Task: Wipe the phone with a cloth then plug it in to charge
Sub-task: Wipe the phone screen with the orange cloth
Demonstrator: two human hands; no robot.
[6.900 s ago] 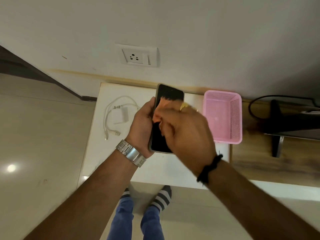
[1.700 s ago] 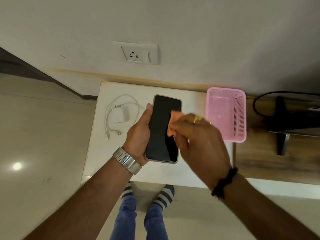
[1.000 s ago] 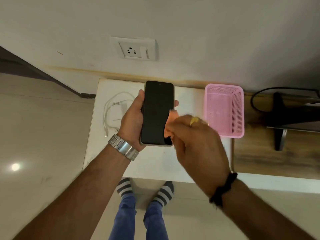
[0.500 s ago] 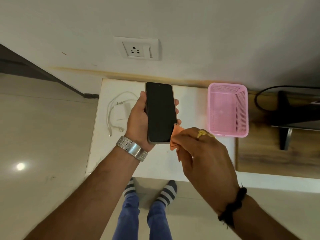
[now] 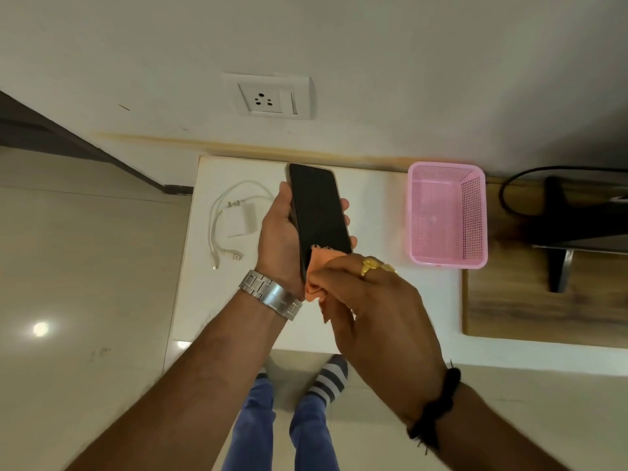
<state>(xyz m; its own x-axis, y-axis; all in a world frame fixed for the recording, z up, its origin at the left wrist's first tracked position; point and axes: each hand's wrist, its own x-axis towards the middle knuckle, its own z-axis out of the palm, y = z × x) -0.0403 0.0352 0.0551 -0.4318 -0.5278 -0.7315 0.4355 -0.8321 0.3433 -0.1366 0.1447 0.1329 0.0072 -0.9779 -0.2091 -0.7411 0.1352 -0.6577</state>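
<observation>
My left hand (image 5: 277, 239) grips a black phone (image 5: 317, 212) by its long edges, screen up, above the white table (image 5: 380, 300). My right hand (image 5: 367, 300) pinches a small orange cloth (image 5: 319, 263) against the phone's near end, covering its bottom edge. A white charger (image 5: 242, 219) with a coiled white cable (image 5: 217, 232) lies on the table to the left of the phone. On the wall above the table is a white socket (image 5: 268, 98) with a switch.
A pink plastic basket (image 5: 472, 215) stands on the table's right end. Beyond it is a wooden surface (image 5: 530, 314) with a dark stand and a black cable. My striped socks show on the tiled floor below the table's front edge.
My right hand with the cloth has slid from the phone's lower right edge across to its near end. My left hand keeps the phone in about the same place.
</observation>
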